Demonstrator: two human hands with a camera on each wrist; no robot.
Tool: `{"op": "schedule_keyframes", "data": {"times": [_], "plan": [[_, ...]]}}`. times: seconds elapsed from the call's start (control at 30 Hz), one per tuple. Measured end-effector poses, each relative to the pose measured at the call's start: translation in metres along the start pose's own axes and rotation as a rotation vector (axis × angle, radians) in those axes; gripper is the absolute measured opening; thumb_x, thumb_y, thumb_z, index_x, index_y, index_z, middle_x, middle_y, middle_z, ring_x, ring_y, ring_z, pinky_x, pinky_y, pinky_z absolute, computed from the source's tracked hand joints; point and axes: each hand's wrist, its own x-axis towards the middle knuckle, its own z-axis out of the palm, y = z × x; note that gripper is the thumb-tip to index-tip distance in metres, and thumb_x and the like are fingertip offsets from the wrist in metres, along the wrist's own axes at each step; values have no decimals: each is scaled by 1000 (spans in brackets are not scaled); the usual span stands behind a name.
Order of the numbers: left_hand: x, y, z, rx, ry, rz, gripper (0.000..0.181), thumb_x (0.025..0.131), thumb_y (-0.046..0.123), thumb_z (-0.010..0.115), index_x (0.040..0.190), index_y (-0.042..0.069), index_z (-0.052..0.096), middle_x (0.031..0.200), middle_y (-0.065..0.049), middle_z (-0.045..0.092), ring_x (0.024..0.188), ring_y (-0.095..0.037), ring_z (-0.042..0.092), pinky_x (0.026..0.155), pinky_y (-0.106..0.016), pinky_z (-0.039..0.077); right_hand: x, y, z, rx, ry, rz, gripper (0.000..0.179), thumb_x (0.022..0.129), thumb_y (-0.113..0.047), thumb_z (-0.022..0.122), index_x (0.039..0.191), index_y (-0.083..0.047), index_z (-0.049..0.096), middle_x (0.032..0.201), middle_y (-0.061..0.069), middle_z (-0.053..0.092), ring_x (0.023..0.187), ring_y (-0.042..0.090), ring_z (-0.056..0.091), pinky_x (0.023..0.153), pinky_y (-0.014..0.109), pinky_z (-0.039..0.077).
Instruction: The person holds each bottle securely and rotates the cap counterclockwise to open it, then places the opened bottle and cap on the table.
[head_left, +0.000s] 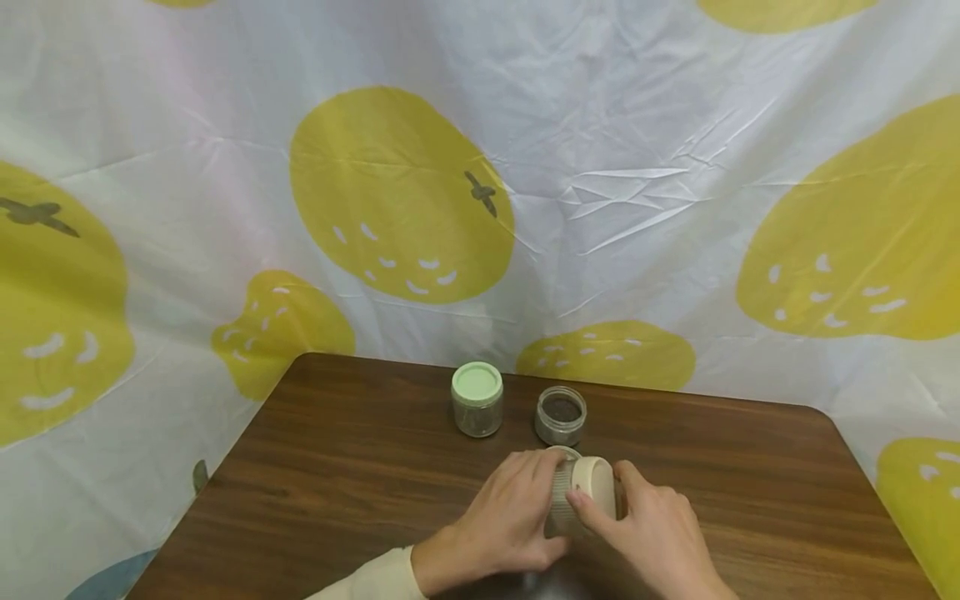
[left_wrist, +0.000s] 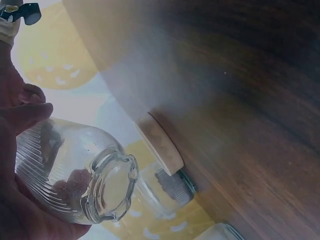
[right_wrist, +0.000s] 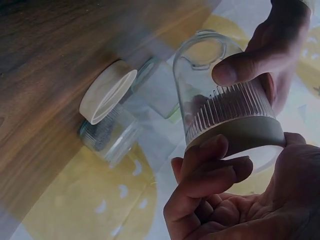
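Observation:
A clear ribbed glass jar (head_left: 564, 500) is held on its side above the table. My left hand (head_left: 501, 512) grips the jar round its body, thumb and fingers on opposite sides. At the jar's mouth sits a cream lid (head_left: 597, 483), and my right hand (head_left: 660, 525) holds it by the rim. In the right wrist view the lid (right_wrist: 245, 134) covers the end of the ribbed part, with the right hand's fingers (right_wrist: 210, 172) curled at its edge. The jar's scalloped glass base (left_wrist: 112, 187) faces the left wrist camera.
Behind the hands, a small open glass jar (head_left: 561, 417) has dark contents. To its left stands a glass jar with a pale green lid (head_left: 477, 383). A loose beige lid (right_wrist: 107, 92) lies on the wooden table (head_left: 337, 442). A fruit-print cloth (head_left: 622, 100) hangs behind.

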Motion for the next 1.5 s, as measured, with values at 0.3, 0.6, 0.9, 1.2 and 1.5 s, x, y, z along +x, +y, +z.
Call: {"op": "schedule_keyframes", "data": {"times": [0.3, 0.6, 0.9, 1.2, 1.5], "plan": [[-1, -1, -1, 32, 8, 21, 92, 61, 50, 89, 134, 6, 54, 116, 0, 69, 105, -12, 67, 92, -27, 54, -1, 5, 2, 11, 25, -52, 46, 87, -63, 77, 96, -21, 60, 60, -12, 44, 51, 5, 40, 51, 25, 31], [0, -4, -2, 21, -17, 15, 90, 62, 49, 89, 135, 8, 54, 117, 1, 68, 106, -11, 66, 94, -28, 55, 0, 8, 4, 41, 48, -119, 47, 86, -60, 81, 111, -24, 64, 60, -16, 43, 51, 0, 38, 50, 22, 33], [-1, -5, -1, 10, -21, 37, 92, 63, 50, 90, 135, 5, 54, 116, 0, 69, 105, -12, 67, 93, -28, 55, -2, 13, 8, 49, 81, -171, 50, 83, -58, 84, 117, -27, 64, 61, -19, 44, 51, -3, 38, 50, 20, 33], [-3, -9, -4, -123, -137, 8, 88, 70, 49, 89, 138, 9, 49, 116, 3, 68, 102, -7, 66, 88, -23, 55, 0, 21, 12, 23, 107, -360, 79, 71, -50, 93, 137, -19, 61, 92, -9, 70, 74, -2, 56, 62, 21, 47], [-4, -9, -5, -113, -172, 1, 87, 70, 50, 89, 136, 11, 49, 114, 3, 67, 101, -6, 64, 90, -24, 56, 3, 25, 16, 48, 128, -467, 84, 71, -41, 93, 140, -10, 59, 106, -2, 74, 80, 1, 60, 65, 22, 51]]}}
